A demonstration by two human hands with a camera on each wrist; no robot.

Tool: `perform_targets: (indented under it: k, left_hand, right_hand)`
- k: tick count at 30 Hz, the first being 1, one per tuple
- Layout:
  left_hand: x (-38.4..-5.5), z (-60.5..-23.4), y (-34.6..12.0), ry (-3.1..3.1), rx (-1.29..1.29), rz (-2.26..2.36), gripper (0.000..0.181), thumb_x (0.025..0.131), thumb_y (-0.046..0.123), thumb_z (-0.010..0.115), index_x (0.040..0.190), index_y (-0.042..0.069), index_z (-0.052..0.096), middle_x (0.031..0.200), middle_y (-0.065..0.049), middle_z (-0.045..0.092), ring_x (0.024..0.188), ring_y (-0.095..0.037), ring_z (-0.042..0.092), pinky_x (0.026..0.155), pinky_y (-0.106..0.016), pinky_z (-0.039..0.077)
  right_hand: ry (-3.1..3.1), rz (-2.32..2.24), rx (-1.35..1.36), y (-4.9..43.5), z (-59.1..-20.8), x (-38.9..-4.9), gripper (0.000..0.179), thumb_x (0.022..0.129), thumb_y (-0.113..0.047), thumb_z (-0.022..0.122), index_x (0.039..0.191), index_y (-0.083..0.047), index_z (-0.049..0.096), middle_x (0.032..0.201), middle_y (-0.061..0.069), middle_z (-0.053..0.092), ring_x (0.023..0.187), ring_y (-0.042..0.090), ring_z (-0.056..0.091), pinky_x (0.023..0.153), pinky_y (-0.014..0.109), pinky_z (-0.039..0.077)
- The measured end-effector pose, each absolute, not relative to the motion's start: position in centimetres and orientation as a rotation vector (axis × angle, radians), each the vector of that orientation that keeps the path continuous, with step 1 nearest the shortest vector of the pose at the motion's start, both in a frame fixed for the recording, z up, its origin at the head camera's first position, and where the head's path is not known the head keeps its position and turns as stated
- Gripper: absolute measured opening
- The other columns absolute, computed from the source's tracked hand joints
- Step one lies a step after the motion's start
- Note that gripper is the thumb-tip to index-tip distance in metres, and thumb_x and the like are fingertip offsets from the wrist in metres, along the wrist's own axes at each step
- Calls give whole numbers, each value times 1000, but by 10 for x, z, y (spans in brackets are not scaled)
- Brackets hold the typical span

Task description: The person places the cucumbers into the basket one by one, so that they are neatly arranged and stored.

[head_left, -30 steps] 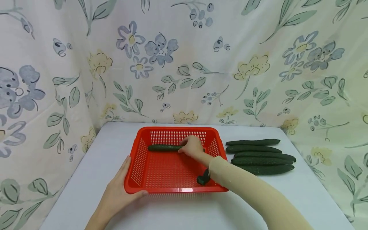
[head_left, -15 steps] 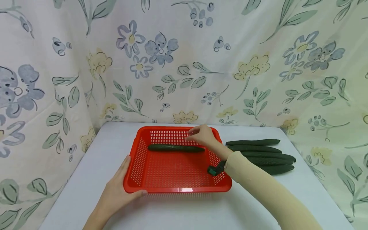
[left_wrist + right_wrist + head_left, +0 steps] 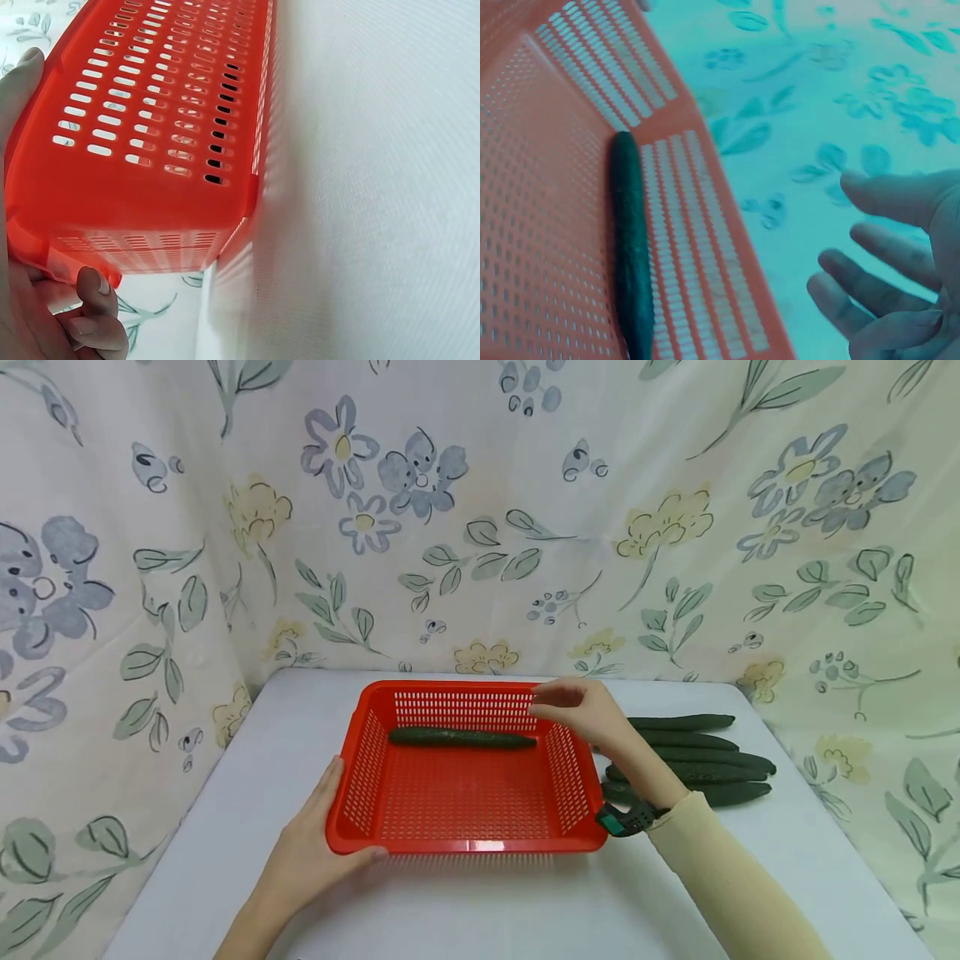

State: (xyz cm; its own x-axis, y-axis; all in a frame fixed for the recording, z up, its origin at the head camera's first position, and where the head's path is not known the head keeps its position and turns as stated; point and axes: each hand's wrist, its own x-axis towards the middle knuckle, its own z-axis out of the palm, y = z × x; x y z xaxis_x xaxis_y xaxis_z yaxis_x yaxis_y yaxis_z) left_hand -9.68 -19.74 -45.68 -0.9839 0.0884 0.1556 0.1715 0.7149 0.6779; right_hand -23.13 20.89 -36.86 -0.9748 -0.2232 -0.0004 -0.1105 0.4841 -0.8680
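A red plastic basket point(image 3: 465, 845) with slotted walls stands on the white table. One long dark-green cucumber point(image 3: 461, 737) lies inside it along the back wall. My left hand point(image 3: 311, 847) holds the basket at its front left corner, thumb along the front rim and fingers by the left side. In the left wrist view, fingertips point(image 3: 97, 289) curl by the rim. My right hand point(image 3: 581, 710), holding nothing, hovers over the basket's back right corner, its fingers apart and loosely bent. The right wrist view shows it beside the basket rim, away from the cucumber.
Several more cucumbers point(image 3: 712, 774) lie side by side on the white table point(image 3: 225, 827), right of the basket; my right arm partly covers them. A flowered curtain point(image 3: 480, 527) hangs behind the table and along its sides.
My right hand has let go of the cucumber in the basket, risen, and moved right toward the other cucumbers. My left hand stays on the basket corner. The head view has tilted slightly.
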Motion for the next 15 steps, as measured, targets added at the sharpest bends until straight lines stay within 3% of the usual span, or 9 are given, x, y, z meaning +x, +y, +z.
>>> perform_targets:
  k: [8, 15]
  left_hand:
    - [-96, -457, -198, -2805, -214, -1128, 136, 71, 65, 91, 173, 20, 12, 176, -11, 24, 143, -44, 50, 94, -63, 59]
    - [-98, -457, -198, -2786, -217, -1124, 136, 71, 64, 92, 172, 21, 13, 176, -9, 24, 144, -43, 49, 97, -65, 57]
  right_hand:
    - [2718, -1530, -260, 252, -380, -206, 46, 96, -42, 79, 132, -13, 74, 124, 5, 76, 115, 25, 66, 96, 45, 55]
    - [2793, -1560, -234, 287, -391, -185, 44, 98, -39, 78, 133, -15, 73, 130, 9, 74, 118, 9, 65, 101, 37, 52]
